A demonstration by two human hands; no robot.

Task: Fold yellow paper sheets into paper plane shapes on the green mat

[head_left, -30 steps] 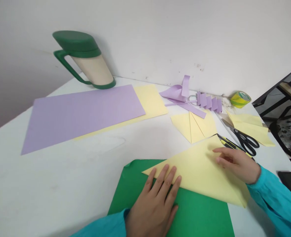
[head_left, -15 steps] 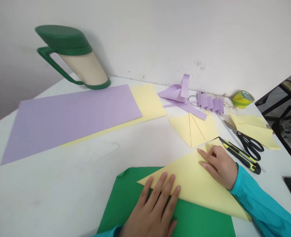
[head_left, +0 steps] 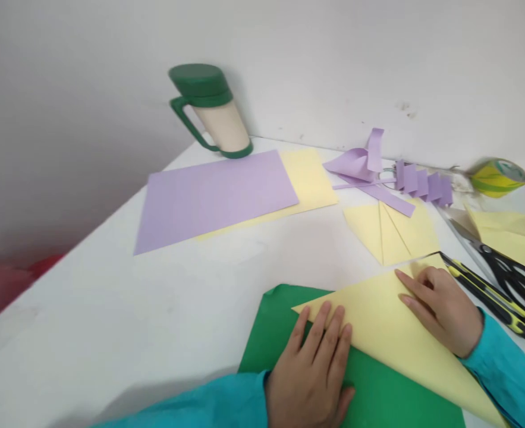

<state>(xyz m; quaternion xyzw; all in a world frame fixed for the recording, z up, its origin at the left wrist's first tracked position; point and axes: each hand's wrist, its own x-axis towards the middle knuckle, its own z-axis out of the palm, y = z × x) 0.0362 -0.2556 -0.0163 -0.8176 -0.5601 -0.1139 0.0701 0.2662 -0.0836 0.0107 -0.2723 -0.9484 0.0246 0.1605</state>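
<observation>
A folded sheet of pale yellow paper (head_left: 405,339), with one sharp corner at its left, lies over green paper (head_left: 391,380). My left hand (head_left: 316,362) is open, its fingers stretched out flat across the yellow sheet's left part and the green beneath. On the same yellow sheet rests my right hand (head_left: 443,309), index finger and thumb extended along the upper fold and the other fingers curled. Nothing shows in its grasp. Just beyond that hand are a yellow-and-black utility knife (head_left: 494,297) and black-handled scissors (head_left: 507,270). A creased yellow piece (head_left: 387,232) lies behind the folded sheet.
A purple sheet (head_left: 213,196) overlaps another yellow sheet (head_left: 313,175) at the back left. Behind them stands a green-and-cream jug (head_left: 222,122). Along the wall are purple strips (head_left: 355,166), a pleated purple piece (head_left: 425,182) and a tape roll (head_left: 500,177).
The camera view has swung left, so everything appears further right. Both hands keep nearly the same places on the yellow paper.
</observation>
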